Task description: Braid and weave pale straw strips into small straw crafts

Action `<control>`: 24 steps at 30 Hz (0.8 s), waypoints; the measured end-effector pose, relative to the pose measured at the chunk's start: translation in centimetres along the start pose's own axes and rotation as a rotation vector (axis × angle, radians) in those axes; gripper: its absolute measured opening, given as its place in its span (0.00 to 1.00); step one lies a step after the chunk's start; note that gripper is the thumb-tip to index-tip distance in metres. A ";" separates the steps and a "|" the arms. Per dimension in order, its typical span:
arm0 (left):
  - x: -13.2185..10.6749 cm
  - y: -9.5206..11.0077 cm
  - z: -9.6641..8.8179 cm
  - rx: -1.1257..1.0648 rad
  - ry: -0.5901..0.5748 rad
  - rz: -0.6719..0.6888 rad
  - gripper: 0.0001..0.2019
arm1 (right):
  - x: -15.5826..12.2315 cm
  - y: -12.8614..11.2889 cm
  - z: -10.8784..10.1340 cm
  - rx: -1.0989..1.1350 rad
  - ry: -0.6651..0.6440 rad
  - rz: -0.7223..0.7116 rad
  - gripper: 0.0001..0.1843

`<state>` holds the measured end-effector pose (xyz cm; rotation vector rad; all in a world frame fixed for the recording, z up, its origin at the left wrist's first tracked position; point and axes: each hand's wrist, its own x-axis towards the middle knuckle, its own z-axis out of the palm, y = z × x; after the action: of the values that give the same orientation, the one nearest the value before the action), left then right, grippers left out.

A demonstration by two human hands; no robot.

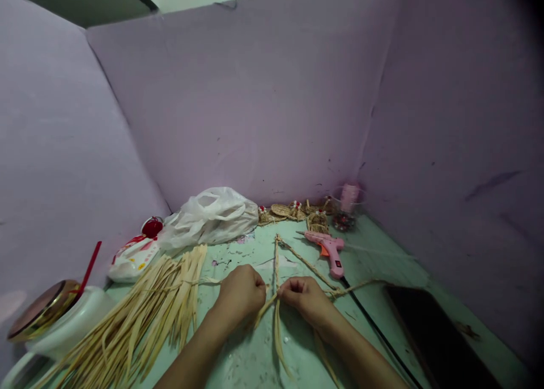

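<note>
The left hand and right hand are pinching straw strands between closed fingertips, presumably keeping them apart. The braid is lying just beyond, seemingly anchored at its far end for tension.

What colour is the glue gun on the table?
The glue gun is pink, with an orange trigger; it shows in the head view.
</note>
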<state>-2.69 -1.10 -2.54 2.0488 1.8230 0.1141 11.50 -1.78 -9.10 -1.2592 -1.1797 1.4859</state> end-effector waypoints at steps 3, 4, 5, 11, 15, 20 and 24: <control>-0.1 0.4 0.4 0.015 0.021 0.003 0.11 | 0.2 0.2 -0.1 -0.014 0.003 -0.001 0.04; -0.1 0.5 0.5 0.004 0.016 0.014 0.11 | 0.2 0.3 -0.1 -0.017 0.003 -0.002 0.04; -0.1 0.5 0.7 -0.017 0.008 0.025 0.10 | 0.3 0.4 -0.2 -0.019 0.003 -0.006 0.04; 0.3 0.2 0.9 -0.268 -0.085 0.022 0.08 | 0.3 0.6 -0.2 -0.037 0.017 -0.038 0.04; 0.9 -0.6 1.0 -0.524 -0.265 0.026 0.08 | 0.1 0.5 0.0 -0.037 0.027 -0.038 0.06; 1.7 -1.2 1.6 -0.729 -0.373 -0.051 0.09 | 0.2 0.6 0.0 -0.029 0.032 -0.036 0.06; 2.0 -1.1 2.2 -0.856 -0.390 -0.145 0.06 | 0.1 0.4 0.0 -0.026 0.037 -0.026 0.06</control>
<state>-2.69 0.36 -5.32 1.2308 1.3350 0.3556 11.48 -1.75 -9.56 -1.2786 -1.1899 1.4264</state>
